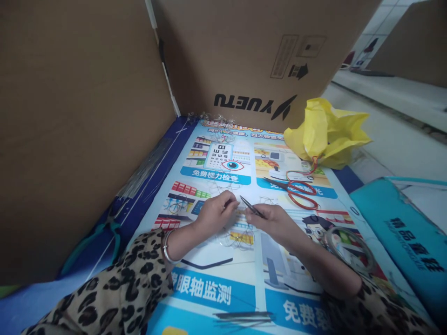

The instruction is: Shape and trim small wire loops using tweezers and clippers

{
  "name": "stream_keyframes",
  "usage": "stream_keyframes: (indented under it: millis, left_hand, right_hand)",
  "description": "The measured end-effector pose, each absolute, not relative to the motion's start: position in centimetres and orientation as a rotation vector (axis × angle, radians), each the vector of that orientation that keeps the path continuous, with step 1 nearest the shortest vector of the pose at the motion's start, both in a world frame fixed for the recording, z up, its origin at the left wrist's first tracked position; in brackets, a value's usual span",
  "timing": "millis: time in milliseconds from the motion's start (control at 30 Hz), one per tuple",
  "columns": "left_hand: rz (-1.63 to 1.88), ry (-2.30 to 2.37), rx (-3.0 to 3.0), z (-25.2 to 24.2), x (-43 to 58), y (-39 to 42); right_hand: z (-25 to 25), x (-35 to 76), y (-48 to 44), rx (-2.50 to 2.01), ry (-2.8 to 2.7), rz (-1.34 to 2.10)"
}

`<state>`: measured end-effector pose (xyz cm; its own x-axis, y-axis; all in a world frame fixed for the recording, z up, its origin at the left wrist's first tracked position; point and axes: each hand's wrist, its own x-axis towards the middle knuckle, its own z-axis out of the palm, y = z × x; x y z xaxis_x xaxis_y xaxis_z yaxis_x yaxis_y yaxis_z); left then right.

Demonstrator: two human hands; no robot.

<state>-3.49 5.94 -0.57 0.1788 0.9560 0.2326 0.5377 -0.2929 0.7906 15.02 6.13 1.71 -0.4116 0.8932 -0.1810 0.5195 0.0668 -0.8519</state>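
Observation:
Over the middle of the printed poster, my left hand has its fingers pinched together; what lies between them is too small to make out. My right hand is closed on dark pointed tweezers, whose tips point up and left toward the left fingertips. A small gap separates the two hands. Thin coiled wires lie on the poster below and around the hands. Red-handled scissors rest beyond my right hand, beside colored cords.
Cardboard walls stand at the back and left. A yellow bag is at the back right, a teal box at the right. Tape roll lies by my right forearm, teal-handled pliers at left, dark wire pieces in front.

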Motion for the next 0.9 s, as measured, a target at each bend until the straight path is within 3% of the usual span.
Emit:
stream_keyframes:
  millis: [700,900]
  left_hand:
    - [0.978,1.108,1.537,-0.80,-3.50,6.14]
    - [1.036,1.058,1.377,-0.45,-3.49,6.36]
  right_hand:
    - [0.92,14.62,6.29,-1.486,-2.154,0.867]
    - [0.95,15.22,6.42,-1.495,-2.374,0.465]
